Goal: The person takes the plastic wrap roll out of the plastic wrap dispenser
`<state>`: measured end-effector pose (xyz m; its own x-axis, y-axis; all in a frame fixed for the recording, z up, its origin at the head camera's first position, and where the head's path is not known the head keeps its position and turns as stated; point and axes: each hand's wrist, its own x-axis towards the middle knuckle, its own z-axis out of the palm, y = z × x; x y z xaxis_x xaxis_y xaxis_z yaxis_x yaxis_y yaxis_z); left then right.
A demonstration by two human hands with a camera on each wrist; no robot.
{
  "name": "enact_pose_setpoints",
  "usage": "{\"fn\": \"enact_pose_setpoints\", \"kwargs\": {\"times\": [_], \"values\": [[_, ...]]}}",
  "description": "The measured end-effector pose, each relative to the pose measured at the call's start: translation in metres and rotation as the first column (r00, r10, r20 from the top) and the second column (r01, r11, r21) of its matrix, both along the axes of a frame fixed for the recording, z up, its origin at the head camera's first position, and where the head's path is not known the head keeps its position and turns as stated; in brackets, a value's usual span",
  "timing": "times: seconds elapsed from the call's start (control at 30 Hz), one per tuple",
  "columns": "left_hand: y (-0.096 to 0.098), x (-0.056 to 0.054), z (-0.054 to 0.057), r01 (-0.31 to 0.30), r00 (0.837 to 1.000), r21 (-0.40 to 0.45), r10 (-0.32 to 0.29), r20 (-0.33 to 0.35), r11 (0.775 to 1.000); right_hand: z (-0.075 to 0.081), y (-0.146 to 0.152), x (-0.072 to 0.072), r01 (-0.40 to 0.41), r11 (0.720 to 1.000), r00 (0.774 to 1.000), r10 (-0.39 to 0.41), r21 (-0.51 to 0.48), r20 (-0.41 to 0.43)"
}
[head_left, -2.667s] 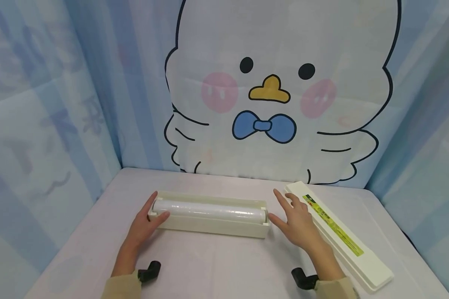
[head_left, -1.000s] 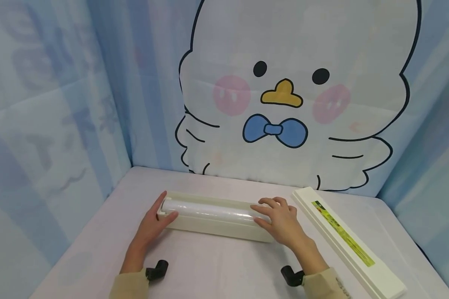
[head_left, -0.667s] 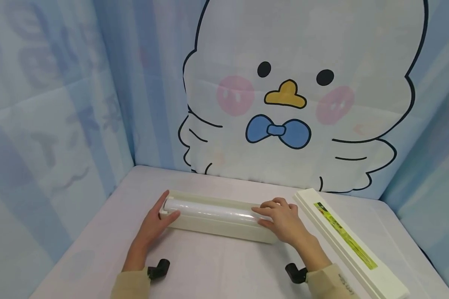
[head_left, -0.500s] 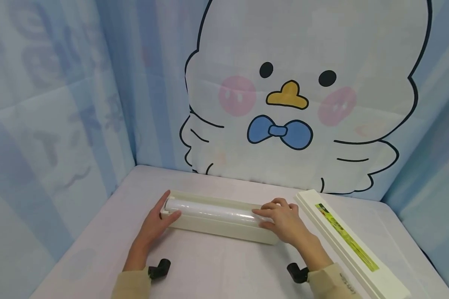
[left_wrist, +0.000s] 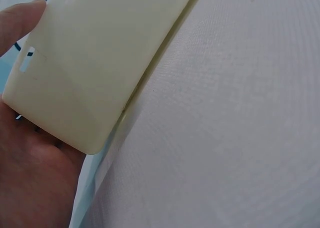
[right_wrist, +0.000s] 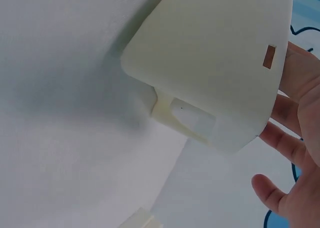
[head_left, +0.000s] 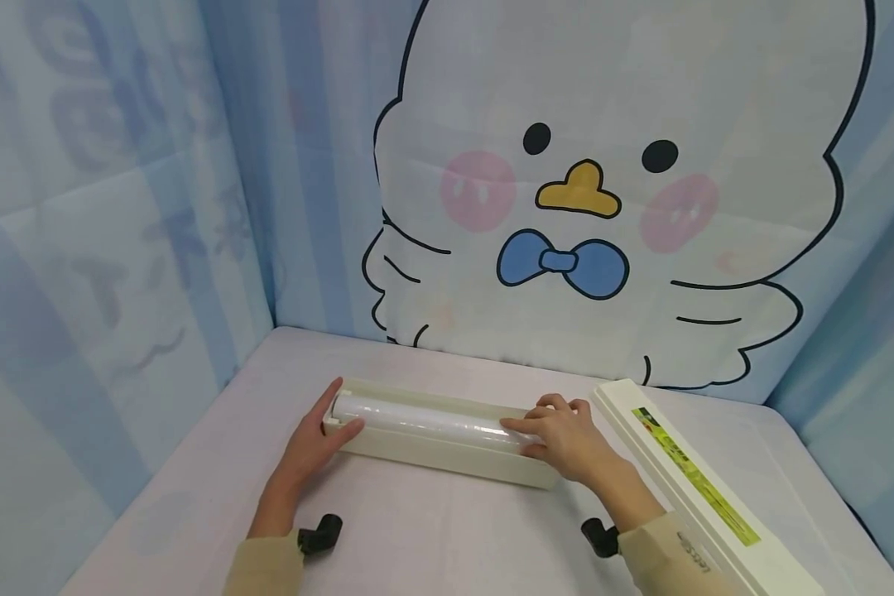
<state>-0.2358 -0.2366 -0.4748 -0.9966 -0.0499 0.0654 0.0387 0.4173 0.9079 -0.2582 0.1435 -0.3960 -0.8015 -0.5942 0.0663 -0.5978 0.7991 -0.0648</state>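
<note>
A long cream plastic cling film dispenser box (head_left: 454, 465) stands on the table, its top uncovered. Inside lies a shiny roll of cling film (head_left: 425, 420). My left hand (head_left: 305, 451) grips the box's left end, thumb over the front edge and fingers behind; in the left wrist view its thumb (left_wrist: 22, 22) lies at the wall's upper edge. Over the right end, my right hand (head_left: 574, 443) has its index finger and thumb on the film roll, bent around its surface. The right wrist view shows the box's outer wall (right_wrist: 210, 52) hiding those fingertips, with the other fingers loosely bent.
A long cream lid (head_left: 715, 505) with a yellow-green label (head_left: 696, 476) lies slanted at the right, close to my right forearm. The white-covered table (head_left: 432, 538) is bounded by a printed cartoon backdrop (head_left: 566, 323) behind and pale blue curtains at both sides.
My right hand has come from beside the box's right end onto the film roll, and its thumb and index have drawn closer together. My left hand keeps its grip. The head view has shifted slightly.
</note>
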Motion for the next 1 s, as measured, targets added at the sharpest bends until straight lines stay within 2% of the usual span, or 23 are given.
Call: {"fn": "enact_pose_setpoints", "kwargs": {"times": [0.2, 0.47, 0.67, 0.83, 1.0], "values": [[0.0004, 0.0013, 0.0015, 0.004, 1.000, 0.002, -0.004, -0.013, 1.000, -0.0032, 0.0012, -0.0015, -0.009, 1.000, 1.000, 0.009, -0.009, -0.010], [0.0014, 0.0047, 0.0036, -0.003, 1.000, 0.002, 0.003, 0.011, 1.000, -0.0024, 0.0016, -0.0004, -0.012, 0.999, 0.999, 0.013, -0.036, 0.038], [0.0015, 0.0041, 0.0016, -0.003, 1.000, 0.007, 0.003, 0.009, 1.000, -0.0013, 0.0036, 0.0001, -0.020, 0.999, 0.999, 0.022, -0.036, 0.044], [0.0008, 0.0021, -0.0004, 0.003, 1.000, 0.013, -0.003, -0.004, 1.000, 0.0022, 0.0053, 0.0014, -0.050, 0.997, 0.998, 0.052, -0.051, 0.024], [0.0019, 0.0034, 0.0026, 0.003, 1.000, 0.001, -0.003, -0.005, 1.000, 0.0015, 0.0074, 0.0016, -0.094, 0.992, 0.995, 0.095, -0.079, 0.007]]}}
